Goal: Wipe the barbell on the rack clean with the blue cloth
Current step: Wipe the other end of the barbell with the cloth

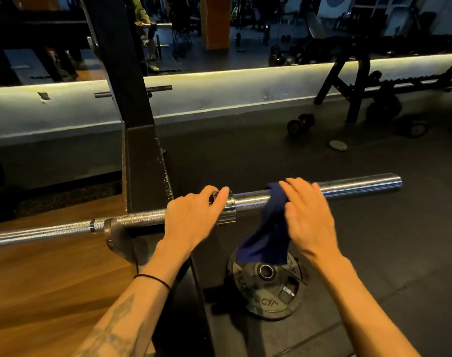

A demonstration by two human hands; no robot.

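A chrome barbell (pixel 353 186) lies across the hook of a black rack (pixel 140 155), its bare sleeve pointing right. My left hand (pixel 194 217) rests over the bar at the collar, fingers curled over the top. The blue cloth (pixel 268 233) is draped over the sleeve just right of the collar and hangs down in front. My right hand (pixel 307 212) lies on the cloth and the sleeve with fingers nearly straight, pressing the cloth against the bar.
A black weight plate (pixel 266 295) lies on the rubber floor under the cloth. A dumbbell (pixel 300 123) and a small disc (pixel 337 145) sit farther back. A wooden platform (pixel 47 274) is at the left, and a mirror wall runs behind.
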